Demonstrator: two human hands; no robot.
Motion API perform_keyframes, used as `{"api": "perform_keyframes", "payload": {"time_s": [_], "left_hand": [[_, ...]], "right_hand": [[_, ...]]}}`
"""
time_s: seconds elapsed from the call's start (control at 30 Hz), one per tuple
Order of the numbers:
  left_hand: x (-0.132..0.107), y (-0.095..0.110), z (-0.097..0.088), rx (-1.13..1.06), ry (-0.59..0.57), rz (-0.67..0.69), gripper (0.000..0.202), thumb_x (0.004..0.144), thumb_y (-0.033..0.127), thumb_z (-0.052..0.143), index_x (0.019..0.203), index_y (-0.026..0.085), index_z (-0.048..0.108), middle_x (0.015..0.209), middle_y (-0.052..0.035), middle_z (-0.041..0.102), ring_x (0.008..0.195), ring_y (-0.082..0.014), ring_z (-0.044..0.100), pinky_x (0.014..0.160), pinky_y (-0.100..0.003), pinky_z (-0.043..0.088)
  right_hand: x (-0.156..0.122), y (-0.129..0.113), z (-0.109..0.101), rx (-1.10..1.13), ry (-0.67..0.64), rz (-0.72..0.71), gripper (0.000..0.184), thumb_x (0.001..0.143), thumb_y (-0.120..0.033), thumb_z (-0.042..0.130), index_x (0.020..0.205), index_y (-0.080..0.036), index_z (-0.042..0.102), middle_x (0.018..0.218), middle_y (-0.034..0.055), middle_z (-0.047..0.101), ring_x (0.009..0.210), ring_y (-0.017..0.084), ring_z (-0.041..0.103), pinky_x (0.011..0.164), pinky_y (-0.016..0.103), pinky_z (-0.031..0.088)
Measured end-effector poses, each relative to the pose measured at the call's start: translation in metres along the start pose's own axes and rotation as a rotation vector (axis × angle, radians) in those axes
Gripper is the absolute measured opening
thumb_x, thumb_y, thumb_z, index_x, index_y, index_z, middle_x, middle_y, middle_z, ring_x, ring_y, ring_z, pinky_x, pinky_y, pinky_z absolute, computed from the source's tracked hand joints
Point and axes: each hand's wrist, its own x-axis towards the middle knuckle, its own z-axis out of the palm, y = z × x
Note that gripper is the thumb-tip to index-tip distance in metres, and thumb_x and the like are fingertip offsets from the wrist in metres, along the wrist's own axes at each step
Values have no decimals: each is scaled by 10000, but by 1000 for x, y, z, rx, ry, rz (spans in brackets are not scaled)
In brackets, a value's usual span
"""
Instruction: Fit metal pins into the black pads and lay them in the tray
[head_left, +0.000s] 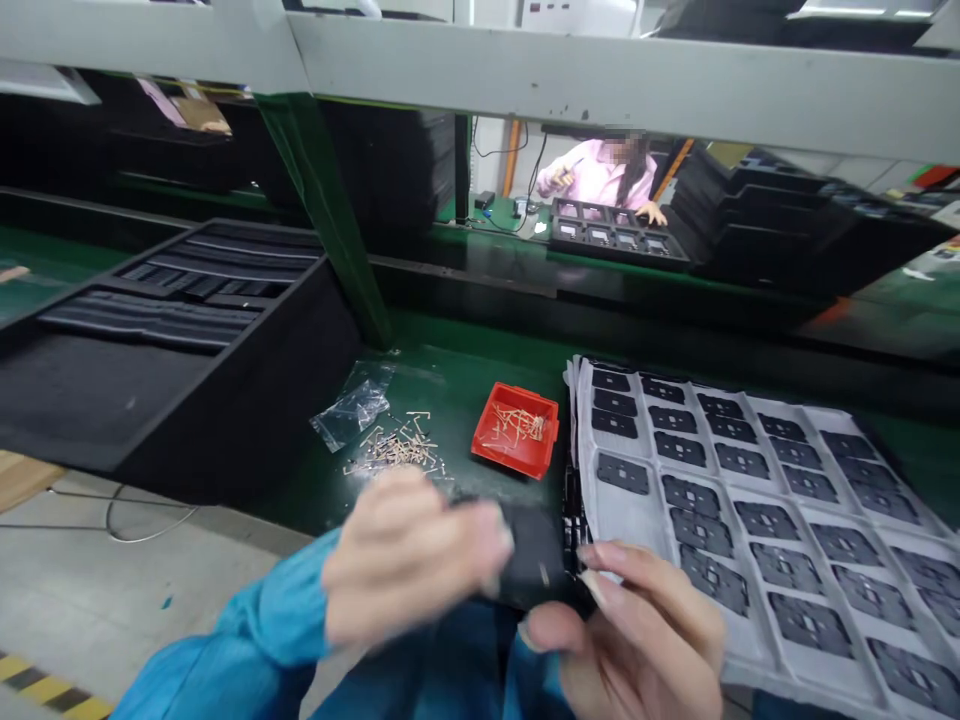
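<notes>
A flat black plastic plate (pixel 531 550) is held low in front of me, at the near edge of the green bench. My right hand (pixel 649 630) grips its right side, the thumb below and fingers at the edge. My left hand (pixel 416 570) overlaps the plate's left part and is smeared by motion, so its grip is unclear. A small light fleck shows on the plate. Just beyond my left hand lies a loose pile of small gold-coloured bent strips (pixel 401 447). More such strips lie in a red tray (pixel 491 460) behind the plate.
To the right, a white compartmented tray (pixel 645 520) holds many black plates. A clear plastic bag (pixel 352 405) lies beside the strips. A large black box (pixel 292 340) stands at left, near a green post (pixel 322 200). Across the bench sits a person in pink (pixel 600 175).
</notes>
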Motion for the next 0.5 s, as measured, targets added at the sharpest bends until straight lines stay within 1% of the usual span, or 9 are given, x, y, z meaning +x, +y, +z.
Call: {"api": "perform_keyframes", "payload": {"time_s": [0.03, 0.07, 0.13, 0.17, 0.23, 0.3, 0.33, 0.4, 0.5], "left_hand": [[16, -21, 11, -8, -52, -29, 316, 1087, 398, 498, 926, 342, 764, 835, 58, 823, 648, -162, 657, 693, -335, 575], [33, -44, 26, 11, -79, -111, 373, 1117, 343, 423, 970, 277, 760, 875, 1, 813, 696, -172, 672, 737, -360, 583], [69, -91, 61, 37, -183, -238, 268, 1077, 374, 549, 1127, 175, 720, 1056, -60, 772, 867, -194, 716, 819, -392, 609], [85, -113, 79, 50, -240, -300, 284, 1043, 390, 619, 1177, 151, 695, 1139, -75, 736, 956, -216, 720, 861, -409, 614], [108, -150, 108, 69, -350, -416, 305, 1020, 371, 661, 1237, 157, 669, 1235, -94, 696, 1039, -236, 708, 898, -430, 616], [116, -176, 123, 87, -439, -517, 327, 1017, 352, 666, 1288, 169, 647, 1292, -106, 672, 1085, -247, 696, 921, -451, 613], [114, -186, 124, 96, -476, -560, 347, 1015, 347, 670, 1310, 169, 634, 1313, -112, 662, 1104, -253, 691, 932, -464, 609], [96, -200, 113, 103, -541, -627, 366, 1008, 345, 680, 1325, 168, 626, 1335, -115, 651, 1131, -266, 682, 948, -480, 602], [44, -206, 77, 67, -624, -694, 329, 1010, 343, 676, 1291, 174, 647, 1320, -110, 661, 1130, -260, 681, 959, -476, 596]], "right_hand": [[-3, -1, 3, 5, 15, 28, 165, 945, -306, 761, 1014, -198, 656, 975, 34, 691, 820, 155, 709, 686, 301, 627], [-7, -3, 6, 23, -1, 65, 195, 950, -317, 754, 1065, -189, 662, 988, 48, 701, 850, 165, 714, 702, 303, 628], [-20, -5, 10, 84, -130, 119, 257, 970, -348, 725, 1152, -179, 660, 1038, 81, 713, 937, 194, 723, 756, 322, 637], [-28, -5, 12, 118, -216, 124, 275, 978, -358, 710, 1182, -180, 658, 1067, 95, 715, 972, 206, 725, 777, 331, 642], [-45, -6, 16, 172, -324, 132, 284, 986, -344, 692, 1217, -183, 655, 1111, 118, 718, 1000, 225, 733, 797, 348, 646], [-62, -7, 20, 202, -336, 218, 244, 997, -318, 662, 1210, -199, 664, 1118, 122, 723, 1003, 237, 737, 806, 364, 639], [-69, -7, 22, 213, -324, 279, 221, 998, -304, 654, 1196, -209, 670, 1110, 116, 727, 998, 238, 736, 813, 369, 633], [-81, -5, 29, 229, -295, 386, 189, 985, -253, 654, 1170, -222, 684, 1087, 100, 736, 973, 231, 735, 825, 366, 619], [-91, -2, 43, 272, -312, 485, 162, 959, -200, 664, 1113, -228, 705, 1049, 80, 748, 923, 216, 736, 825, 342, 610]]}}
